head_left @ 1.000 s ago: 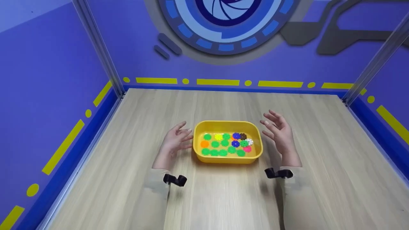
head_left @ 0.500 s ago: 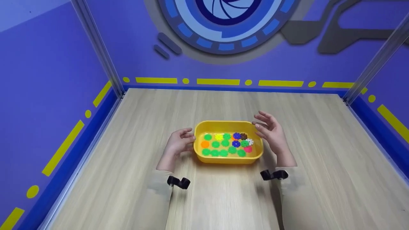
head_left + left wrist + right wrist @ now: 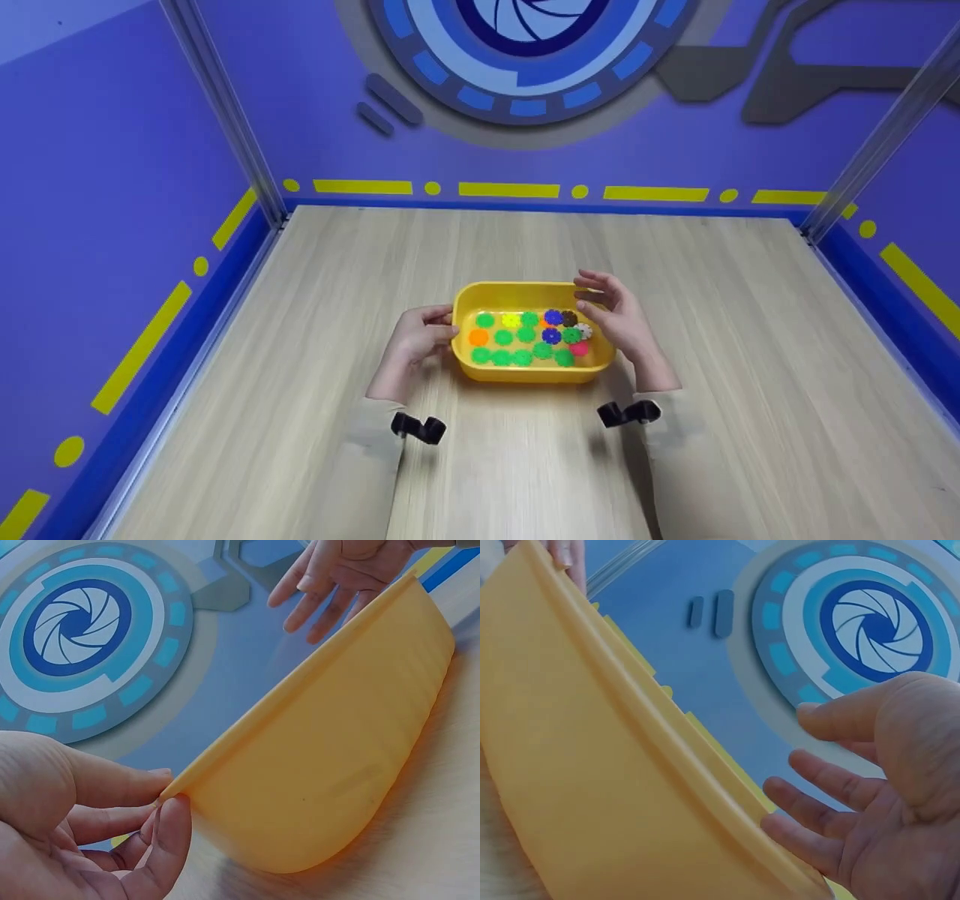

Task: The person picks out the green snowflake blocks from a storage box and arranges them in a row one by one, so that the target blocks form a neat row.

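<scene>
A yellow plastic tub (image 3: 532, 375) stands on the table, holding several toothed plastic discs: many green discs (image 3: 523, 357), an orange disc (image 3: 478, 337), blue discs (image 3: 552, 336), and single yellow, brown, white and pink ones. At the tub's left end, my left hand (image 3: 417, 335) pinches the rim between thumb and fingers, as the left wrist view shows up close. My right hand (image 3: 616, 321) is at the right end, its fingers spread and slightly bent over the rim. In the right wrist view, one fingertip (image 3: 774, 825) lies right at the rim, while the thumb stays apart from it.
The wooden table (image 3: 360, 255) extends around the tub. Blue printed panels (image 3: 480, 150) wall it in at the back and both sides, with metal posts (image 3: 225, 112) at the corners. Each wrist wears a black mount (image 3: 418, 427).
Both hands have come inward to the tub. The left has taken hold of the rim, and the right has moved left over the tub's right end. The tub stays in place.
</scene>
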A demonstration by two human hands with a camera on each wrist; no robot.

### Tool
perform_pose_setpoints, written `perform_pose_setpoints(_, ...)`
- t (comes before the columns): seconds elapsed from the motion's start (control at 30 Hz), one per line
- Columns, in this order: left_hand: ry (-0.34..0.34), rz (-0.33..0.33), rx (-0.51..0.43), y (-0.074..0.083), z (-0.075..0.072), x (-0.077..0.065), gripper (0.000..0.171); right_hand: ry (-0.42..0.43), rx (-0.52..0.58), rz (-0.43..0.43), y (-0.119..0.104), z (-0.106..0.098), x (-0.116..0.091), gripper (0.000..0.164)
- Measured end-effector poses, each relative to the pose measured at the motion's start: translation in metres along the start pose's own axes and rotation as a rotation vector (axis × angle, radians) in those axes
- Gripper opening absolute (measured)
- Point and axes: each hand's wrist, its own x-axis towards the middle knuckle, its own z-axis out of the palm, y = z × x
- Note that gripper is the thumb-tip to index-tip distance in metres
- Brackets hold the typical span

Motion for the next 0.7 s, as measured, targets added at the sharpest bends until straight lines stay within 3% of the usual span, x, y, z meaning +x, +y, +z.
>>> perform_pose_setpoints(0.33,0.0,-0.008,-0.044,-0.001,0.001,0.002,0.049,-0.088,-0.278,0.049,-0.003,0.006,0.002,0.051)
perform_pose_setpoints(0.53,-0.002,0.003,-0.059,-0.001,0.0,0.002,0.049,-0.233,-0.537,0.112,-0.011,0.013,0.013,0.041)
perform_pose_setpoints(0.7,-0.005,0.009,-0.045,-0.002,0.001,0.002,0.048,-0.305,-0.772,0.104,-0.012,0.02,0.019,0.034)
